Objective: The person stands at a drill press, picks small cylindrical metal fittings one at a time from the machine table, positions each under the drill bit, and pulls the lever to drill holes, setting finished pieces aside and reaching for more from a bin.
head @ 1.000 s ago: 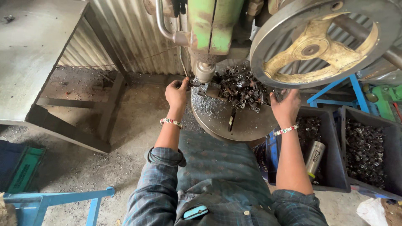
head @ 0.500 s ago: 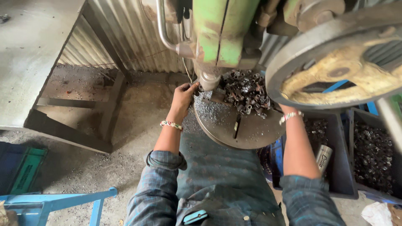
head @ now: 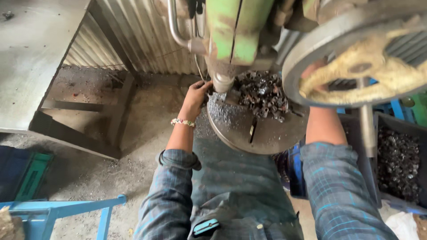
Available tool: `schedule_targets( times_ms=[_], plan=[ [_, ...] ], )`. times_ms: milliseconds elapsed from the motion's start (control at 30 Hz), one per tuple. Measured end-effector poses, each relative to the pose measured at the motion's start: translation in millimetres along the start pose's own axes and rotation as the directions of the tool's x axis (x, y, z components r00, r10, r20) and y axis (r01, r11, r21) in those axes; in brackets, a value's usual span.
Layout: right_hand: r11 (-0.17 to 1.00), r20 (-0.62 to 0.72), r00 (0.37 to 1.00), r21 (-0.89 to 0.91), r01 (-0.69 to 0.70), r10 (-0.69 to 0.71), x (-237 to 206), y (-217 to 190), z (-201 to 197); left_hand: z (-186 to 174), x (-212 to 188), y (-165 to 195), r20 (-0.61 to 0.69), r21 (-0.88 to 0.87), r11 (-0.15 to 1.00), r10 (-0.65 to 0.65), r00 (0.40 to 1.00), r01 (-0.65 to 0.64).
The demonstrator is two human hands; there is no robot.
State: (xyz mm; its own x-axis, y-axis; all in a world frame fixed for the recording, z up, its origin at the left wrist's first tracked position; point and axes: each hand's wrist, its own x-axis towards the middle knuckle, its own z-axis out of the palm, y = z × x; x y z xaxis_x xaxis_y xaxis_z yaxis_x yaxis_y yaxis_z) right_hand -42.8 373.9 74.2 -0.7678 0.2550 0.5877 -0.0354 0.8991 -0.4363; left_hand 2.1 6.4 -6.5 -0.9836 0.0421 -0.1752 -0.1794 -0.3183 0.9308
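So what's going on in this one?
A person sits at a green press machine. Their left hand reaches in beside the ram, at the edge of the round metal table. Their right hand is up behind the big yellow-spoked handwheel, mostly hidden. A heap of small dark metal parts lies on the table, with more in a bin to the right.

Corrugated metal wall (head: 133, 40) at 12 o'clock, grey, ribbed, lit by soft daylight. Grey metal table (head: 31, 58) at 10 o'clock, flat top worn and stained, angled steel frame beneath, rusty debris on its lower shelf. Concrete floor (head: 111, 173) across centre-left, dusty, speckled with grit. Blue metal frame (head: 66, 209) at 7 o'clock. Dark blue and green crate (head: 22, 173) at 8 o'clock, near left edge. Even light, no hard shadows.
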Motion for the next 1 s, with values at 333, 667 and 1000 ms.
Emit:
schedule_targets(
  times_ms=[333,667,1000],
  plan=[
    [0.997,0.045,0.998,0.056,-0.051,0.048,-160,25,-85,-67,-25,29,-0.416,-0.53,0.805,0.026,0.909,-0.265],
    [0.995,0.008,0.999,0.09,-0.053,0.053,-152,26,-77,60,-110,-56,0.064,0.268,0.961,-0.089,0.994,0.069],
    [0.994,0.025,1.0,0.105,0.009,-0.012,-151,40,-70,186,-39,-104,0.252,0.963,-0.024,0.436,0.864,-0.268]
  ],
)
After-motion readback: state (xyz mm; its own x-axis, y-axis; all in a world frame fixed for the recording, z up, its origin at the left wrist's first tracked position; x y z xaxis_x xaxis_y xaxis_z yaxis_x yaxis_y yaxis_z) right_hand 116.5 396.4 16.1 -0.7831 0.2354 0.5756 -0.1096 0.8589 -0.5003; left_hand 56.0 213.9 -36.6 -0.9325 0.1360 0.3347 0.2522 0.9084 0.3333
